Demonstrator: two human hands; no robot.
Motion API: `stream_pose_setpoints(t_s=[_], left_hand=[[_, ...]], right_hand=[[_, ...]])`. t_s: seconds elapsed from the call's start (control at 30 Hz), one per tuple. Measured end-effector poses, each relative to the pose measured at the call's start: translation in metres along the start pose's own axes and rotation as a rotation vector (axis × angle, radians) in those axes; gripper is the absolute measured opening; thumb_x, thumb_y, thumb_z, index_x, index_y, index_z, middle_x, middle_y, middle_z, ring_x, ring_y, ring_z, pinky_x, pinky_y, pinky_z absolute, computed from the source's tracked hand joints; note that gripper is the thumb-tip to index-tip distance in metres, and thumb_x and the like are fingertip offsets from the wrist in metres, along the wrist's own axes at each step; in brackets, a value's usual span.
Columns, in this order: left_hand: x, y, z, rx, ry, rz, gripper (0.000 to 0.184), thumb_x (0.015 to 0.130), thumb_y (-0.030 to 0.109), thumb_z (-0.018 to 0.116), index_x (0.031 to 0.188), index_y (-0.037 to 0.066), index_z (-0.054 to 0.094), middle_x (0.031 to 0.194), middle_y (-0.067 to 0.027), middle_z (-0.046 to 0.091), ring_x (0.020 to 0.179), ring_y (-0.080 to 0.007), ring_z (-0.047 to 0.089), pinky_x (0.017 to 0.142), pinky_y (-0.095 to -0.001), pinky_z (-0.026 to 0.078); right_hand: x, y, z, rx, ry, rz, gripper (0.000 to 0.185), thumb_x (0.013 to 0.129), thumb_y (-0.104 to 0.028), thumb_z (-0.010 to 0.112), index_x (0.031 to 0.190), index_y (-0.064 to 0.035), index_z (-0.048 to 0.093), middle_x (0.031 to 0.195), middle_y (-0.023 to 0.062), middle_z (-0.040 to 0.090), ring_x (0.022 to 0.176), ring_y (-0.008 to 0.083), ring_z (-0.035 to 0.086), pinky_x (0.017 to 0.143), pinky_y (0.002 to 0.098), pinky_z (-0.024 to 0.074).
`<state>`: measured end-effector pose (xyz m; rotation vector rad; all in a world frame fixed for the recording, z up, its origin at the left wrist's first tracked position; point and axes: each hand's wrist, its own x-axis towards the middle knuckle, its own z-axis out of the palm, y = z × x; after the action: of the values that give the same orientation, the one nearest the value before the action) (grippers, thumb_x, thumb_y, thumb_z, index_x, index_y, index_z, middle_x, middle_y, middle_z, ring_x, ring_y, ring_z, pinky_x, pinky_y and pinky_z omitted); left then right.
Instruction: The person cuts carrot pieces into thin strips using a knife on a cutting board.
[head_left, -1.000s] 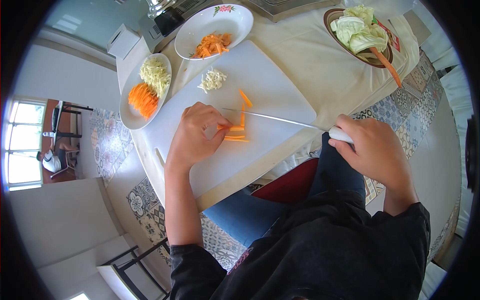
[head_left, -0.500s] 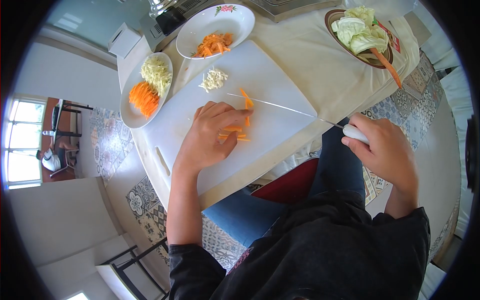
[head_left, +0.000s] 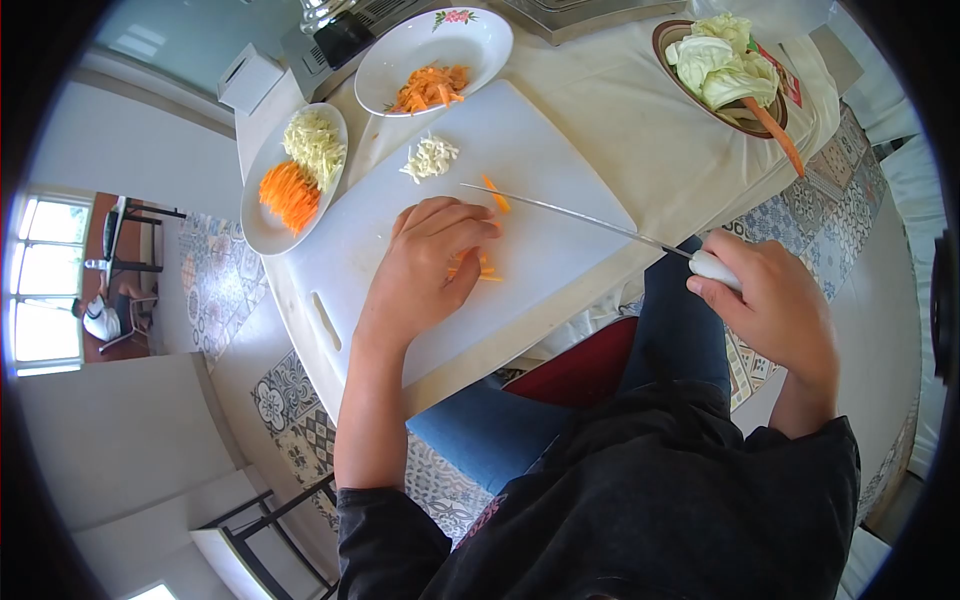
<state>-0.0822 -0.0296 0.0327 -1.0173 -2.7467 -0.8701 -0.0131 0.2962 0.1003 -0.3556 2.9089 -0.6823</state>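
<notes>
My right hand [head_left: 770, 295] is wrapped round the white handle of a long knife [head_left: 575, 214]. Its thin blade points left over the white cutting board [head_left: 560, 140], with the tip region by an orange carrot strip [head_left: 495, 195]. On the board my left hand [head_left: 425, 265] is curled with its fingertips bent down over carrot pieces [head_left: 487, 268], which the fingers partly hide. More thin carrot sticks show between thumb and fingers. A small heap of chopped white vegetable [head_left: 430, 158] lies beyond the left hand.
An oval plate [head_left: 262, 243] at left bears shredded carrot and pale shreds. A flowered bowl [head_left: 490, 60] behind the board holds carrot scraps. At far right, a brown-rimmed bowl [head_left: 660, 45] holds cabbage [head_left: 720, 70] and a carrot [head_left: 775, 135]. A person [head_left: 102, 320] sits in the background.
The left fingers have curled in more, hiding more of the carrot. The knife blade has tilted so its flat shows slightly more. The right hand has barely moved.
</notes>
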Motion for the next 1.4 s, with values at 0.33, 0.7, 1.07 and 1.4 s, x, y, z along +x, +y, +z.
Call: stream_pose_setpoints(t_s=[0.33,0.7,1.07,1.4], left_hand=[[-0.001,-0.011,-0.005,0.122,0.163,-0.187,0.022,0.075,0.003,0.074,0.097,0.007,0.073,0.099,-0.0073,0.069,0.100,-0.0276,0.062,0.095,-0.0426,0.043],[-0.003,-0.026,-0.015,-0.054,0.315,-0.246,0.009,0.076,0.003,0.075,0.085,0.005,0.074,0.083,-0.0062,0.069,0.080,-0.0210,0.061,0.076,-0.0342,0.049],[-0.003,-0.024,-0.028,0.070,0.559,-0.101,0.014,0.092,0.007,0.062,0.099,0.001,0.072,0.102,-0.0117,0.071,0.097,-0.0271,0.064,0.091,-0.0354,0.047],[-0.004,-0.032,-0.012,0.227,0.266,-0.256,0.038,0.103,0.030,0.050,0.132,0.007,0.060,0.141,-0.0150,0.055,0.129,-0.0357,0.050,0.110,-0.0458,0.036]], right_hand=[[0.002,0.000,0.003,0.036,-0.018,-0.023,0.022,0.088,-0.021,0.068,0.086,-0.0030,0.055,0.071,0.0198,0.061,0.072,0.0421,0.060,0.061,0.0500,0.0430],[0.001,-0.002,-0.001,0.044,-0.033,-0.036,0.024,0.090,-0.022,0.067,0.087,-0.0023,0.054,0.072,0.0209,0.061,0.072,0.0430,0.059,0.062,0.0511,0.0425],[0.026,-0.016,0.043,0.041,-0.038,-0.187,0.026,0.092,-0.025,0.065,0.087,-0.0028,0.053,0.067,0.0188,0.061,0.067,0.0416,0.062,0.060,0.0501,0.0463],[0.051,-0.027,0.069,-0.037,-0.064,-0.327,0.025,0.095,-0.028,0.061,0.090,-0.0042,0.054,0.062,0.0150,0.062,0.061,0.0383,0.064,0.056,0.0489,0.0488]])
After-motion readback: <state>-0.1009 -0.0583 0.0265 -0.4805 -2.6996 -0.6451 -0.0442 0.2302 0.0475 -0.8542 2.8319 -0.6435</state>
